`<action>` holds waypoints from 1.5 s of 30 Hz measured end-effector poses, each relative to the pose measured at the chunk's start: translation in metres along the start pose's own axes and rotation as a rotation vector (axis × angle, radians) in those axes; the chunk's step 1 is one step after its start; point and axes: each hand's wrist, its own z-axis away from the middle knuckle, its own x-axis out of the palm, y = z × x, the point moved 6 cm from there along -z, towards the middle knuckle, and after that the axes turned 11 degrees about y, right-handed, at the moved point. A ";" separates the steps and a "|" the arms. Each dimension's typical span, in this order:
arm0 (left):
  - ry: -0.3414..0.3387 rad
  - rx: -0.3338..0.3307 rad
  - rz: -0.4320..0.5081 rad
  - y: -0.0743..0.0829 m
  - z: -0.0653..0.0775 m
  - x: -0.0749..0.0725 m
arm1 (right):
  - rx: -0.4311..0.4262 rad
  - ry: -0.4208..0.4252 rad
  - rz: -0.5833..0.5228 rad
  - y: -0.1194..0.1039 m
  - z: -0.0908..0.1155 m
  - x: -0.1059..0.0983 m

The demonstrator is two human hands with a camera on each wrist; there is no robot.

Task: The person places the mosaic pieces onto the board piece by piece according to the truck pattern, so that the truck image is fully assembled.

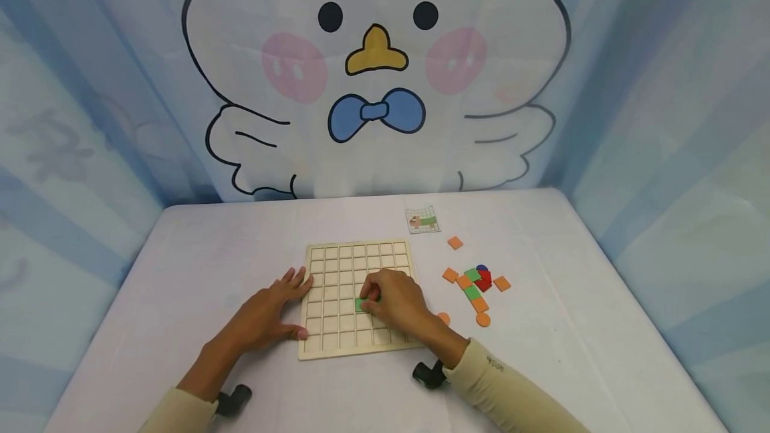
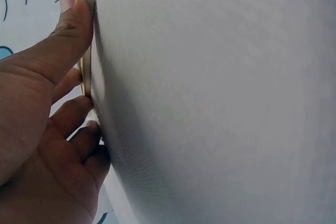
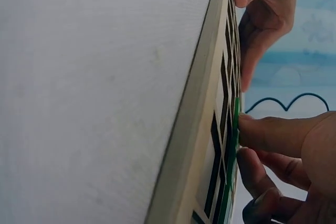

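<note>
A pale wooden grid board (image 1: 331, 293) lies flat on the table. Along its left edge rests my left hand (image 1: 267, 313), fingers spread, thumb near the lower corner; the left wrist view shows the thumb (image 2: 68, 24) against the board's side. My right hand (image 1: 397, 299) is over the middle of the board, its thumb and fingertips pinching at a green square tile (image 1: 359, 305). In the right wrist view, thin green tile edges (image 3: 234, 129) show beneath the right thumb (image 3: 273, 132). The hand partly hides the tiles there.
To the board's right lie loose tiles: orange squares (image 1: 450, 275), green squares (image 1: 472, 293), red pieces (image 1: 484, 280), a blue piece (image 1: 482, 267) and orange discs (image 1: 483, 319). A pattern card (image 1: 423, 220) lies behind them. A printed curtain (image 1: 373, 166) stands behind the table.
</note>
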 end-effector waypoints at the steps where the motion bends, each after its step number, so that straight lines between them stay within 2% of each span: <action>1: 0.001 0.000 -0.003 0.000 0.000 0.000 | 0.001 -0.003 -0.005 0.000 0.000 0.000; 9: 0.009 0.002 -0.003 0.002 0.002 -0.001 | 0.006 0.019 -0.051 0.005 0.005 -0.008; 14: 0.012 -0.001 -0.011 0.003 0.003 -0.002 | 0.006 0.055 -0.074 0.014 0.007 -0.019; 18: 0.015 0.002 -0.012 0.003 0.003 -0.002 | 0.044 0.083 -0.075 0.025 0.009 -0.032; 30: 0.018 0.013 -0.001 0.003 0.003 -0.002 | 0.206 0.171 -0.026 0.074 0.020 -0.071; 36: 0.012 0.009 -0.016 0.002 0.002 -0.002 | 0.229 0.221 -0.006 0.101 0.023 -0.092; 45: 0.016 0.015 -0.011 0.002 0.001 -0.001 | 0.260 0.235 0.062 0.134 0.032 -0.117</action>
